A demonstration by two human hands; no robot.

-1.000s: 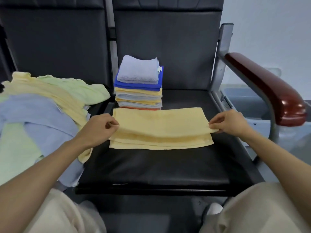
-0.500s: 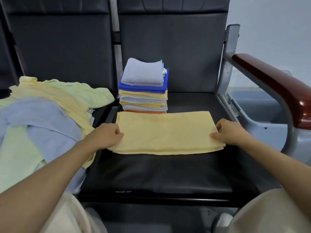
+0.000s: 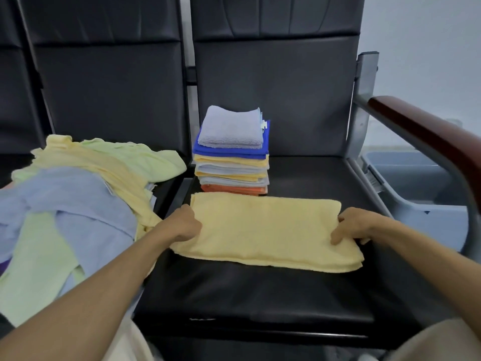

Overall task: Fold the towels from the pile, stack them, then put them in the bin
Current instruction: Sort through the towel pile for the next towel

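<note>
On the seat (image 3: 260, 295) the folded towel (image 3: 265, 230) lies flat between the grips, left grip (image 3: 182, 225) curled round its left end, right grip (image 3: 356, 226) clutching its right end, pile (image 3: 78, 199) left, stack (image 3: 231, 157) just beyond, bin (image 3: 406, 175) far right.

Row seating on show here: this reads as a waiting area or public lounge, not a home.

Here we have two black padded seats (image 3: 260, 295) joined side by side in one row, tall matching backrests (image 3: 273, 87), a grey metal frame post (image 3: 365, 82) at the row's end (bare, institutional-looking) carrying a polished red-brown armrest (image 3: 426, 134), and a plain pale wall (image 3: 429, 43) behind.
</note>
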